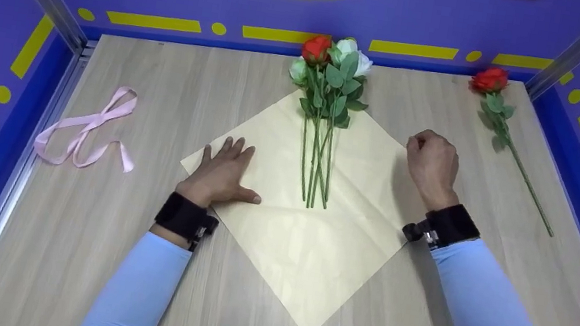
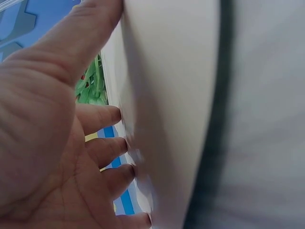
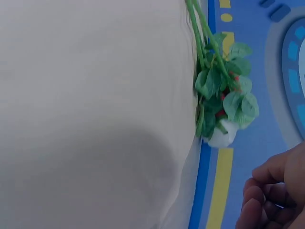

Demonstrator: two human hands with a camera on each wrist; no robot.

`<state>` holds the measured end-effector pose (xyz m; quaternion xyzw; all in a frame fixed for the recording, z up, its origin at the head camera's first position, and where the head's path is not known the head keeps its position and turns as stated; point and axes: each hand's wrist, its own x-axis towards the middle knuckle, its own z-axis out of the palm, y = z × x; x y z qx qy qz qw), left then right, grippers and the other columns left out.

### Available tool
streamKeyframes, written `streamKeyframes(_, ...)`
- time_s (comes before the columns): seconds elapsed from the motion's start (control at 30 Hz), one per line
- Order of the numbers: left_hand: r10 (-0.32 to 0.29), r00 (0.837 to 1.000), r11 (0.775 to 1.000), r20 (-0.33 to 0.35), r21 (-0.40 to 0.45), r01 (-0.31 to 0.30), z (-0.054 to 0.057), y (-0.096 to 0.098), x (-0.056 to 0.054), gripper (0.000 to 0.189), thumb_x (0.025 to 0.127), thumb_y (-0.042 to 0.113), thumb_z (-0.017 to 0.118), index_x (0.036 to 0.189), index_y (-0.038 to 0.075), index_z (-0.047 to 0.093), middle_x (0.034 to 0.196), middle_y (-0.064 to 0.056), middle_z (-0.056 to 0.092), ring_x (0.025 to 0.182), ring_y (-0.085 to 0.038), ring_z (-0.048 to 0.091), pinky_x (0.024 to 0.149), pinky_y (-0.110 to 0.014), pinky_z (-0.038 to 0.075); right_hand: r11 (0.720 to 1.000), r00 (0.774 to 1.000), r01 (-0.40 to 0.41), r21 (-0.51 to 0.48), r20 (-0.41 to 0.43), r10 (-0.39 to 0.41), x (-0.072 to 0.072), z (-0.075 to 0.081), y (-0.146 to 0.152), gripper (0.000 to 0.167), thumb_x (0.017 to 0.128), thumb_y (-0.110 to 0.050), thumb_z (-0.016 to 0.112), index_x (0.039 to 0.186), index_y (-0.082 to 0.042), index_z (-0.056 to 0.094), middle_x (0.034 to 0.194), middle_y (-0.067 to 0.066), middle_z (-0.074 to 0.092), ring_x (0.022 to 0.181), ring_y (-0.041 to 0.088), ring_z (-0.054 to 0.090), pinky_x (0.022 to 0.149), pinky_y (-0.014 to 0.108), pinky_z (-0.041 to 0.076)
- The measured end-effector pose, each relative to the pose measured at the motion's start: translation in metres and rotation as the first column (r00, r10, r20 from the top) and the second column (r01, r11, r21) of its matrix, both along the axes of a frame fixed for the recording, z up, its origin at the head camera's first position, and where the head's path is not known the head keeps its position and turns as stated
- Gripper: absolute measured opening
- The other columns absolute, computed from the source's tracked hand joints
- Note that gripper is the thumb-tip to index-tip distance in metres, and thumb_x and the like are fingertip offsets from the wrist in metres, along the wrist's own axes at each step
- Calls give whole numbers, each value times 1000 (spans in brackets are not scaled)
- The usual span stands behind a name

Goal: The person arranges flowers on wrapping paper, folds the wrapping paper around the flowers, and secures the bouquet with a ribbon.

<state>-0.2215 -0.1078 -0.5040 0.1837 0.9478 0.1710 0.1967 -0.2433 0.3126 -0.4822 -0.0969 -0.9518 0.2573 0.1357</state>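
A square sheet of cream wrapping paper [image 1: 275, 258] lies on the table with one corner toward me. Across its far part lies a bunch of red and white roses [image 1: 327, 105], stems pointing toward me. My left hand [image 1: 219, 175] rests on the paper's left part, fingers spread and thumb out. Above the paper's right side is my right hand [image 1: 432, 164], fingers curled in; its shadow falls on the sheet. In the right wrist view, nothing shows between these curled fingers [image 3: 255, 195]. The paper's right corner is hidden behind that hand and wrist in the head view.
A single red rose [image 1: 490, 79] with a long stem lies at the right of the table [image 1: 176, 77]. At the left is a loosely looped pink ribbon [image 1: 95, 121]. Blue panels [image 1: 432, 17] with yellow marks border the back and both sides.
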Motion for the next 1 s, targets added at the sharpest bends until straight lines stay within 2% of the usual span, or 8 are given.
streamKeyframes(0.23,0,1000,1000,3,14,0,-1,0,-1,117,84,60,83,169,8,21,176,-20,8,163,-43,1,125,-73,0,996,996,63,65,64,-67,10,-11,65,36,107,-19,48,107,6,73,104,33,72,95,53,68,80,64,51)
streamKeyframes(0.43,-2,1000,1000,8,19,2,-1,0,-2,117,85,60,83,169,7,20,176,-21,7,163,-43,0,125,-72,-2,983,976,141,121,148,-158,14,-22,114,40,106,-17,41,103,10,71,104,39,69,93,58,66,72,64,51)
streamKeyframes(0.6,-3,1000,1000,5,18,3,-2,-1,-3,117,85,60,82,169,7,21,176,-21,8,163,-43,0,125,-72,-1,974,957,182,134,204,-207,14,-26,140,39,104,-14,40,88,10,66,98,42,68,86,59,66,60,60,50)
streamKeyframes(0.83,1,1000,1000,8,18,-1,-2,-2,-1,118,85,60,82,169,7,20,176,-21,7,163,-43,0,125,-72,-2,972,946,203,120,231,-227,13,-29,159,34,99,-8,40,77,8,61,89,41,65,83,58,65,57,56,49)
streamKeyframes(0.9,1,1000,1000,13,18,-1,-2,-2,-1,118,85,60,82,169,7,20,176,-21,6,163,-43,-1,125,-72,-2,970,940,214,118,244,-238,13,-29,162,33,99,-8,38,84,13,60,96,44,61,89,59,62,63,60,50)
streamKeyframes(1.0,-3,1000,1000,16,16,3,-2,-1,0,118,85,61,81,169,8,19,176,-20,6,163,-42,-2,126,-71,-2,964,921,241,112,288,-264,14,-28,167,42,100,-10,36,111,25,56,118,51,50,99,63,58,77,67,51)
